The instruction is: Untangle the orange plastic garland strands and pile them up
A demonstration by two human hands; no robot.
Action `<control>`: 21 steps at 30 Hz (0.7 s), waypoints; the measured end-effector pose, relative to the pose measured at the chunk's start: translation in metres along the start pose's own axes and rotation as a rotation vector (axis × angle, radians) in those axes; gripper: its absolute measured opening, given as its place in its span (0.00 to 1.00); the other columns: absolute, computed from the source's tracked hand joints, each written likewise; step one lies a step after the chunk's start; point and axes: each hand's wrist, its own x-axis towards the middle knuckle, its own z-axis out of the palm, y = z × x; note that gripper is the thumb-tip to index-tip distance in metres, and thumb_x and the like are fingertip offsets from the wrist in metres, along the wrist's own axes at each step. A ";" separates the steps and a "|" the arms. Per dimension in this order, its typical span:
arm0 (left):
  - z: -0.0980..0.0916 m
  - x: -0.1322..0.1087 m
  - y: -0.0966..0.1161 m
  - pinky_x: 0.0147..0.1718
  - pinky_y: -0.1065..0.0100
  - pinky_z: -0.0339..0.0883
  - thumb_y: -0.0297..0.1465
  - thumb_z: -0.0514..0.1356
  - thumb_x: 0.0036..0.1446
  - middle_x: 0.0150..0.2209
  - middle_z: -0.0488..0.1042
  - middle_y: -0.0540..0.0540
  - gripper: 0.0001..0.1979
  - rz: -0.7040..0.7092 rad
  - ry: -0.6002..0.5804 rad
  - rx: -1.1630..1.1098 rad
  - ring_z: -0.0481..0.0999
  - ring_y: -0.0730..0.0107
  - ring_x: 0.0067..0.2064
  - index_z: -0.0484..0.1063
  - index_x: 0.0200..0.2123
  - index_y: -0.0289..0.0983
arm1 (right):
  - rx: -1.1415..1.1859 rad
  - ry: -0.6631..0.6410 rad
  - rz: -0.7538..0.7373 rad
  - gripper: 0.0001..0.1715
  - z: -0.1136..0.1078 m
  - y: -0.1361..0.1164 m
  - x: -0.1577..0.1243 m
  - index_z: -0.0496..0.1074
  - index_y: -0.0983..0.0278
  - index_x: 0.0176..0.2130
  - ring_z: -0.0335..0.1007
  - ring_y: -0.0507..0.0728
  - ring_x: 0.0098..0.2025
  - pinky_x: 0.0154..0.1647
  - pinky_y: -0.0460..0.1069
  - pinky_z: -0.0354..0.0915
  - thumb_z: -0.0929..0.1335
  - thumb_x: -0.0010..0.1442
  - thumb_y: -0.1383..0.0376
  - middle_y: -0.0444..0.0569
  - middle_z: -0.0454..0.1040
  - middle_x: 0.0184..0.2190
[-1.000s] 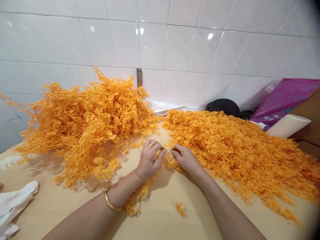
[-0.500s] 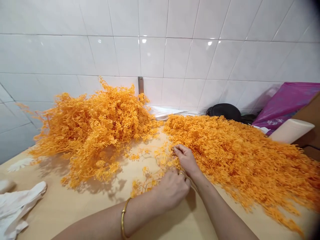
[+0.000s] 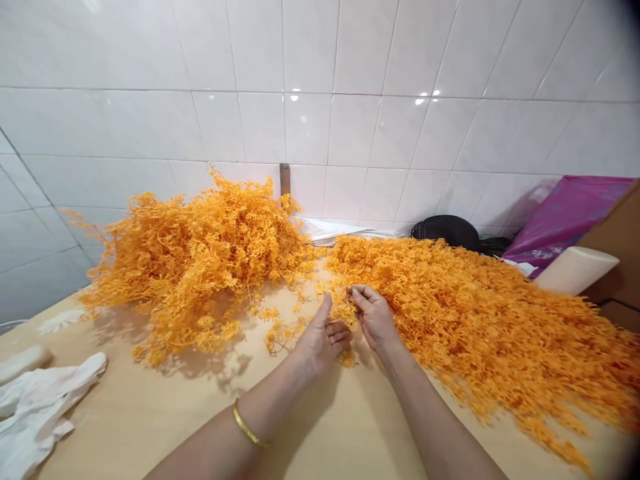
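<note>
"Between the left heap and the right heap, what do you see near the middle of the bench?"

"An orange sprig, thin-stemmed and frilly. Its tufts show between the two hands."

"Which one has it?"

"The right hand. Thumb and forefinger are pinched together at the sprig's upper end, though the stem is too fine to make out clearly there."

"And the left hand?"

"Just beside it, with the thumb standing up, well away from the loosely curled fingers. I can't tell whether those fingers touch the tufts. The two hands are apart from each other."

"Anything on that arm?"

"A gold bracelet at the wrist, and a ring on one finger."

"More orange nearby?"

"Some small tufts left of the left hand. Then come the heaps: the left one is tall and bushy, the right one lower and spread toward the bench's right side."

"What's further out?"

"A crumpled white cloth at the near left, beside a pale rounded object. Behind the right heap are a black case, a purple bag and a pale cylinder, tilted. White tiles cover the wall behind it all."
</note>
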 end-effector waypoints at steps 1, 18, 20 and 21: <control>0.000 0.005 0.004 0.29 0.69 0.63 0.48 0.54 0.45 0.27 0.69 0.46 0.22 -0.017 0.020 -0.107 0.69 0.72 0.27 0.65 0.32 0.34 | -0.052 -0.066 -0.020 0.09 0.001 0.000 -0.002 0.66 0.64 0.27 0.59 0.48 0.23 0.24 0.44 0.58 0.66 0.46 0.60 0.41 0.65 0.22; -0.027 0.037 0.021 0.28 0.67 0.65 0.34 0.55 0.51 0.27 0.69 0.46 0.11 0.168 0.026 -0.263 0.71 0.71 0.27 0.66 0.35 0.33 | -0.661 -0.686 0.384 0.09 -0.003 -0.014 -0.019 0.61 0.65 0.23 0.61 0.47 0.17 0.17 0.42 0.56 0.62 0.52 0.63 0.41 0.63 0.16; -0.025 0.036 0.017 0.29 0.69 0.65 0.32 0.56 0.50 0.26 0.69 0.46 0.10 0.170 0.022 -0.209 0.71 0.72 0.27 0.68 0.35 0.32 | -0.610 -0.407 0.311 0.10 -0.009 -0.010 -0.010 0.60 0.65 0.22 0.59 0.46 0.16 0.16 0.41 0.55 0.61 0.53 0.64 0.40 0.61 0.16; -0.025 0.036 0.016 0.29 0.69 0.64 0.31 0.57 0.49 0.27 0.69 0.46 0.09 0.169 0.036 -0.191 0.71 0.72 0.28 0.69 0.34 0.32 | -0.561 -0.293 0.313 0.10 -0.012 -0.009 -0.006 0.59 0.65 0.23 0.59 0.46 0.16 0.15 0.42 0.55 0.60 0.54 0.63 0.40 0.61 0.17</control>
